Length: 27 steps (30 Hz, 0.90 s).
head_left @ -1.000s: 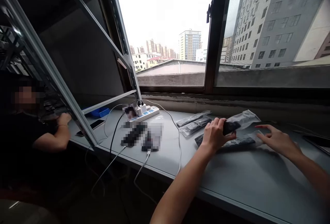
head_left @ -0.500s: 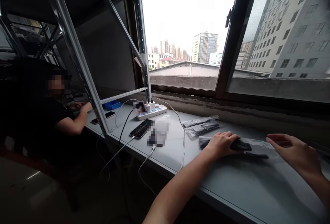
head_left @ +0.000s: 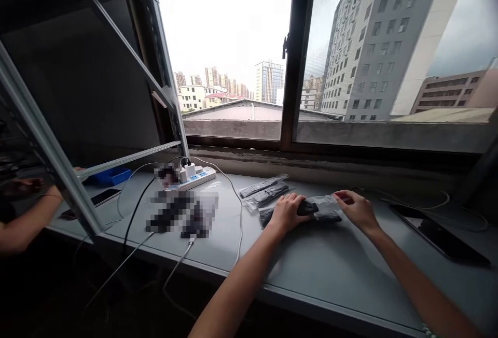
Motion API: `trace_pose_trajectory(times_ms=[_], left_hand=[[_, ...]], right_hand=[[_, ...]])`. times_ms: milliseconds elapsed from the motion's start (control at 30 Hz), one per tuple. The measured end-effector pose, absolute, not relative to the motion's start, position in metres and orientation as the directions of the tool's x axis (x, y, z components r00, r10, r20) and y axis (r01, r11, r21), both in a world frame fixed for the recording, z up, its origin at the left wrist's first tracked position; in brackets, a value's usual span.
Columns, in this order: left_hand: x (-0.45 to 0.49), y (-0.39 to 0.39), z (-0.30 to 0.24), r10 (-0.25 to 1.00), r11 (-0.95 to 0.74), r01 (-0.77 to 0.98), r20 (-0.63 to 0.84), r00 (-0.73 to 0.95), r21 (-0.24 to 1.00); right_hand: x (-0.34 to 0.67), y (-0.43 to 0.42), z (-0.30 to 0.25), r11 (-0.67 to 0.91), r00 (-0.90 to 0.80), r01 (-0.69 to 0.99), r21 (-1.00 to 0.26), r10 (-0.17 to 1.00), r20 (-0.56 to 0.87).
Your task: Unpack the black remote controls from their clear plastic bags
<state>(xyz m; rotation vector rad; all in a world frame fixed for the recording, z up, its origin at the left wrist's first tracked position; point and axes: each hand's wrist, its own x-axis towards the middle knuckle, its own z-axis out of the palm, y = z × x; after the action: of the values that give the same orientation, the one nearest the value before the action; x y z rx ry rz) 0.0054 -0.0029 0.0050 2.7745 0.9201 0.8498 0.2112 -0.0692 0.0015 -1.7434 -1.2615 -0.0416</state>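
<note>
My left hand (head_left: 287,214) is closed over a dark, folded-looking item (head_left: 308,207), whose kind I cannot make out. Clear plastic (head_left: 326,201) stretches from it toward my right hand (head_left: 357,209), which pinches the plastic's edge between thumb and fingers. Under and beside my left hand lies another dark item in clear wrapping (head_left: 327,216), partly hidden by the hand. Just behind, toward the window, several flat dark packets in clear bags (head_left: 268,193) rest on the grey table (head_left: 311,276).
A dark tablet-like device (head_left: 439,231) lies at the right with a white cable behind it. On the left are a power strip (head_left: 198,177), cables, blurred devices and a blue tray (head_left: 112,175). A metal shelf post (head_left: 42,141) stands before another person's arm (head_left: 31,219).
The view has swung right, bringing the tablet-like device into sight. My right hand has come closer to my left and now pinches the plastic more tightly.
</note>
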Motion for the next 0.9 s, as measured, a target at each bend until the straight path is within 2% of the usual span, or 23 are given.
trace_pose_trajectory(times_ms=[167, 300, 467, 700, 900], left_hand=[[0.006, -0.004, 0.006, 0.588, -0.805, 0.537, 0.462, 0.664, 0.251], [0.005, -0.006, 0.010, 0.607, -0.790, 0.560, 0.446, 0.658, 0.250], [0.003, -0.004, 0.010, 0.598, -0.792, 0.567, 0.473, 0.647, 0.226], [0.003, -0.003, 0.017, 0.577, -0.807, 0.553, 0.474, 0.665, 0.206], [0.004, -0.005, 0.020, 0.535, -0.833, 0.526, 0.488, 0.690, 0.170]], right_hand=[[0.202, -0.071, 0.006, -0.007, 0.449, 0.780, -0.625, 0.701, 0.553], [0.203, -0.072, 0.009, -0.011, 0.483, 0.754, -0.657, 0.687, 0.543], [0.204, -0.066, 0.006, 0.045, 0.431, 0.727, -0.686, 0.748, 0.505], [0.193, -0.059, 0.007, 0.252, 0.241, 0.587, -0.770, 0.853, 0.462], [0.195, -0.051, -0.002, 0.236, 0.188, 0.635, -0.735, 0.876, 0.444]])
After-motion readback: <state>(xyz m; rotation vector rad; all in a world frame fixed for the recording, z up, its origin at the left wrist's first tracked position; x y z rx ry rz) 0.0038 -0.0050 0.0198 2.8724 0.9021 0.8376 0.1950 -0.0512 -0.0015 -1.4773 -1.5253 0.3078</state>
